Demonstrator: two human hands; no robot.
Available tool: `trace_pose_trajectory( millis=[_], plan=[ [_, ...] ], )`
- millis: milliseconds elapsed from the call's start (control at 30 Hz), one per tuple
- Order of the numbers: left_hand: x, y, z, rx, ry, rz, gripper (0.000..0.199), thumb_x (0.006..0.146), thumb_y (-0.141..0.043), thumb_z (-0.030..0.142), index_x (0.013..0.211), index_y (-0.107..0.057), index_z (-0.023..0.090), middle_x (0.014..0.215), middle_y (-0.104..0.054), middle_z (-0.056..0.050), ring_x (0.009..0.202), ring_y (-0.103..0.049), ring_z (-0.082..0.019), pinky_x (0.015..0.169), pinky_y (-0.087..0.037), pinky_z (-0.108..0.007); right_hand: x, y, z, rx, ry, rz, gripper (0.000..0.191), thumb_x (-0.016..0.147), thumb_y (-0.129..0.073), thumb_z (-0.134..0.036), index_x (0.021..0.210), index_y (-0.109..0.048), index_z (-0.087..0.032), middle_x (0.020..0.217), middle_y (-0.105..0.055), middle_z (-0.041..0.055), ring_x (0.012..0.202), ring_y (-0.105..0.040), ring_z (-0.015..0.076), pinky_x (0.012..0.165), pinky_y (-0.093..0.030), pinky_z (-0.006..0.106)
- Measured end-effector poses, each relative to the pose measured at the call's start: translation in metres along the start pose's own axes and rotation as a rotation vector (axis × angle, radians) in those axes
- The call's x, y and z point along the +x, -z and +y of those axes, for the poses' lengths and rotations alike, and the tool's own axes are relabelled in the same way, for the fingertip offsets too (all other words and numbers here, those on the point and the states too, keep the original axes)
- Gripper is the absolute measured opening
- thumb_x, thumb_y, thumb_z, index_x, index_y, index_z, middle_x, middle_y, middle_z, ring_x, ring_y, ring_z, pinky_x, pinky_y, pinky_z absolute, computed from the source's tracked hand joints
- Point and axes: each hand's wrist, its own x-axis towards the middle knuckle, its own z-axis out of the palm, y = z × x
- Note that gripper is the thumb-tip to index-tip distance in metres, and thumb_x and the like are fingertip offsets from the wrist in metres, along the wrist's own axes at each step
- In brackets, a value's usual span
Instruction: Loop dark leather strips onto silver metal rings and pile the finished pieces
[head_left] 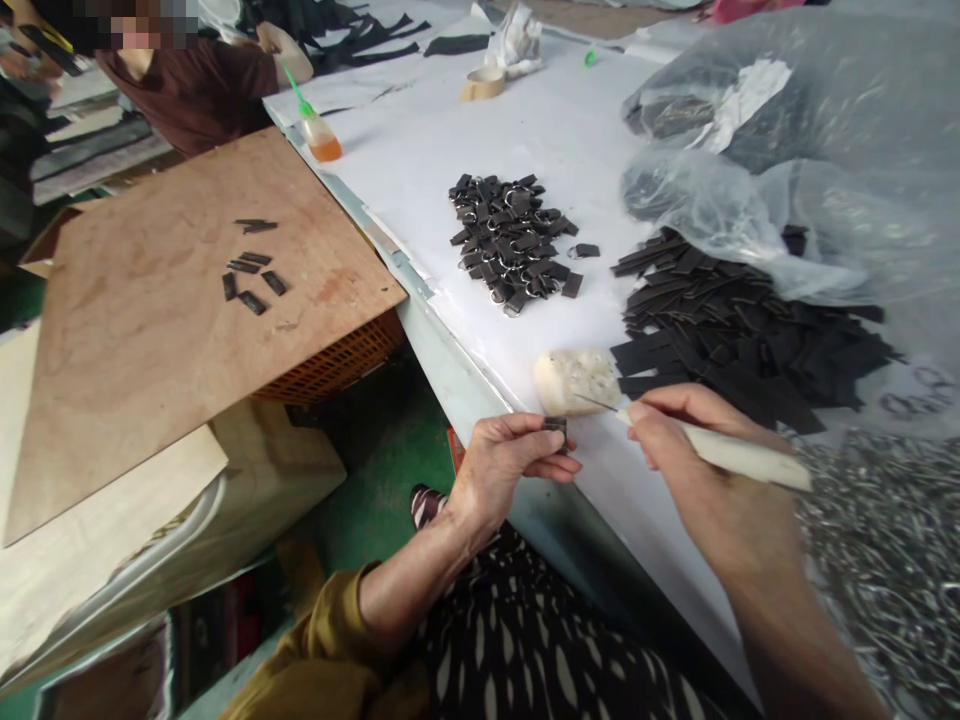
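From the head camera, the left hand (pixel 501 457) hovers at the near edge of the white worktop (pixel 420 160), its fingers (pixel 551 440) pinched closed on a small dark strap piece (pixel 556 425). The right hand (pixel 694 440) sits just beside it to the right, fingers wrapped around a pale-handled tool (pixel 731 455) whose thin metal tip points left toward the strap piece and a whitish lump (pixel 576 380) resting on the worktop just beyond both hands. Whether the tip touches either cannot be told.

Farther along the worktop lies a pile of folded strap pieces with metal rings (pixel 511 240), and to its right a larger heap of flat black strips (pixel 742 335), partly under clear plastic bags (pixel 810 150). A mass of loose metal rings (pixel 885 560) fills the lower right corner. A roll of tape (pixel 484 83) and a glue bottle with a green nozzle (pixel 319 130) stand at the far end.

To the left, a plywood board (pixel 150 330) rests on an orange crate (pixel 337 365) and carries a few dark pieces (pixel 251 275). Another person in a dark top (pixel 195 90) sits beyond it
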Motion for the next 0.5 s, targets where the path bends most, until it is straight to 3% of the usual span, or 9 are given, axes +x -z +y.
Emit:
trace_pose_trajectory(
  millis=[233,500],
  plan=[
    [0.006,0.003,0.001,-0.026,0.027,0.034,0.017,0.062,-0.073,0.020,0.069,-0.063,0.008,0.055,-0.063,-0.004,0.054,-0.065,-0.018,0.057,-0.053,-0.028,0.004,-0.006,-0.003,-0.013,0.025,-0.023,0.009,0.074,-0.060,-0.027,0.067,-0.060,-0.021,0.051,-0.054,-0.0047,0.045,-0.047,0.0094,0.041,-0.035,0.021],
    [0.009,0.005,0.000,0.064,-0.038,-0.005,0.012,0.065,-0.068,0.020,0.064,-0.066,0.008,0.052,-0.059,-0.003,0.046,-0.051,-0.009,0.049,-0.043,-0.021,0.009,-0.012,0.002,-0.041,0.054,-0.074,0.009,0.076,-0.060,-0.027,0.069,-0.059,-0.022,0.060,-0.059,-0.0036,0.055,-0.051,0.0108,0.046,-0.037,0.021]
  ],
)
